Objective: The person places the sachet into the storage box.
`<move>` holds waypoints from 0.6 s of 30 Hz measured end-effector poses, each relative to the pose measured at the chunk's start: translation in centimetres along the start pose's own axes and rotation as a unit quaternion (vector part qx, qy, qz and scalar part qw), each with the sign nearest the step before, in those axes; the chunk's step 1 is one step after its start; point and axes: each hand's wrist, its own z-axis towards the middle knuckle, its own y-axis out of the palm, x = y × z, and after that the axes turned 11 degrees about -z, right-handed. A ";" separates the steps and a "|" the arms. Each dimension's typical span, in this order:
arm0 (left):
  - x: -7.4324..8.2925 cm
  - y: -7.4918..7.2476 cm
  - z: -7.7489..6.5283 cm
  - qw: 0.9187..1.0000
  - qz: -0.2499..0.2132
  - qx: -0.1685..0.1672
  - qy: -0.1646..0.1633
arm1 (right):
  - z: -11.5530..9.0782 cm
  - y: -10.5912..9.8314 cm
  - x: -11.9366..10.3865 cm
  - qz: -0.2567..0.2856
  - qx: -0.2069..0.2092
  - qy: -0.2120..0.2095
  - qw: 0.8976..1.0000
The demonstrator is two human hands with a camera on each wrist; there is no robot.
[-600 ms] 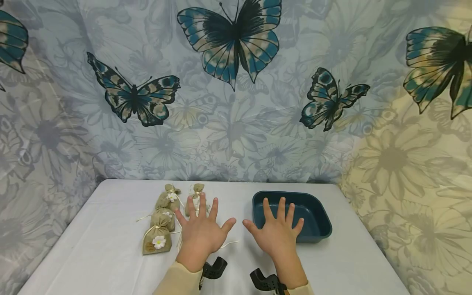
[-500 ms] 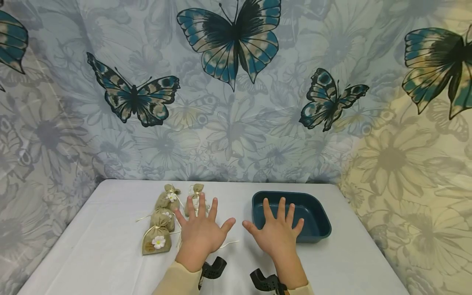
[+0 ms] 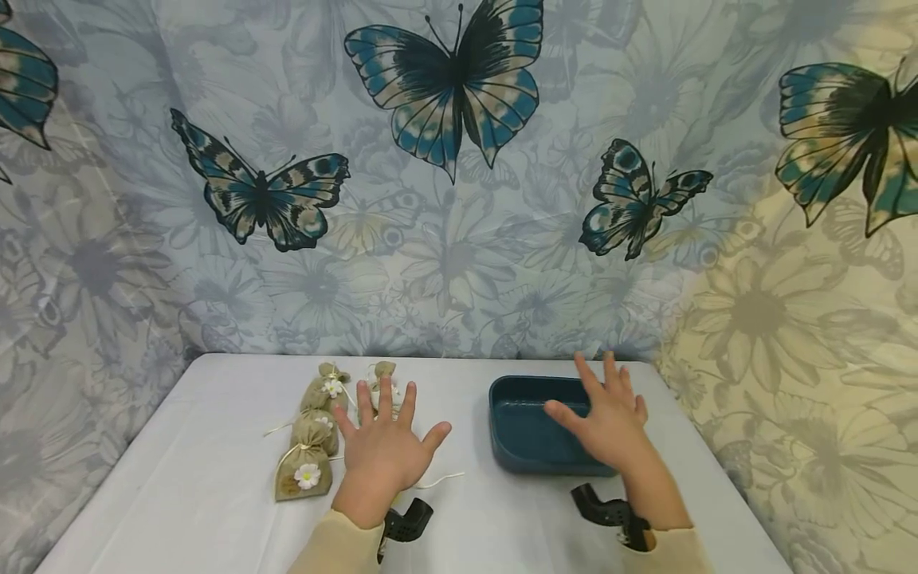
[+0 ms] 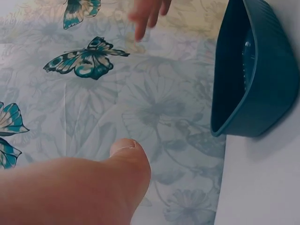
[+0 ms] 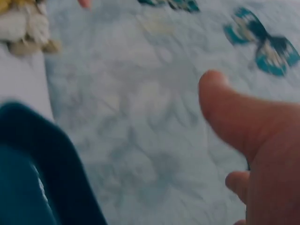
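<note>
Left hand (image 3: 383,458): fingers spread, holding nothing; burlap pouches (image 3: 300,478) lie from its nine to eleven o'clock. A further pouch (image 3: 385,370), at its twelve, is part-hidden by the fingers. Right hand (image 3: 613,422): likewise spread, holding nothing; blue tub (image 3: 527,434) at its nine o'clock, right end obscured by that hand. Right-wrist view blurred, tub cut off.

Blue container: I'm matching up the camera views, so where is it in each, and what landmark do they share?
Head: blue container right of centre on the white table, partly behind the right hand.
Left wrist: upper right.
Right wrist: lower left corner, blurred and cut off.
Shared landmark: the butterfly backdrop.
</note>
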 end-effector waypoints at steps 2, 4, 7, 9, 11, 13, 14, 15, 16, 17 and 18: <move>-0.4 -0.3 0.1 1.000 0.000 0.005 -0.002 | -0.4 -1.1 2.6 0.040 -0.004 -0.006 0.999; -0.7 -0.5 0.1 1.000 -0.003 0.009 -0.003 | -0.9 -1.6 4.9 0.093 -0.022 -0.003 0.995; -1.3 -0.9 0.1 1.000 -0.011 0.011 -0.008 | -1.8 -0.9 7.7 0.174 -0.056 0.006 0.983; -1.6 -1.1 0.1 1.000 -0.015 0.009 -0.013 | -2.1 0.2 9.1 0.216 -0.074 0.011 0.974; -1.8 -1.2 0.1 1.000 -0.019 0.004 -0.016 | -2.3 1.6 10.0 0.237 -0.084 0.012 0.968; -2.0 -1.3 0.1 1.000 -0.021 -0.002 -0.016 | -2.5 2.9 10.7 0.244 -0.089 0.010 0.966; -2.0 -1.3 0.1 1.000 -0.021 -0.006 -0.015 | -2.5 3.5 11.0 0.245 -0.091 0.009 0.965; -2.1 -1.3 0.1 1.000 -0.022 -0.007 -0.013 | -2.5 4.0 11.2 0.244 -0.091 0.008 0.965; -2.2 -1.3 0.1 1.000 -0.023 -0.008 -0.011 | -2.5 4.5 11.3 0.240 -0.092 0.010 0.966; -2.2 -1.3 0.0 1.000 -0.023 -0.009 -0.009 | -2.5 4.9 11.4 0.236 -0.093 0.011 0.967; -2.3 -1.3 0.0 1.000 -0.027 -0.012 -0.007 | -2.4 5.2 11.5 0.231 -0.092 0.013 0.969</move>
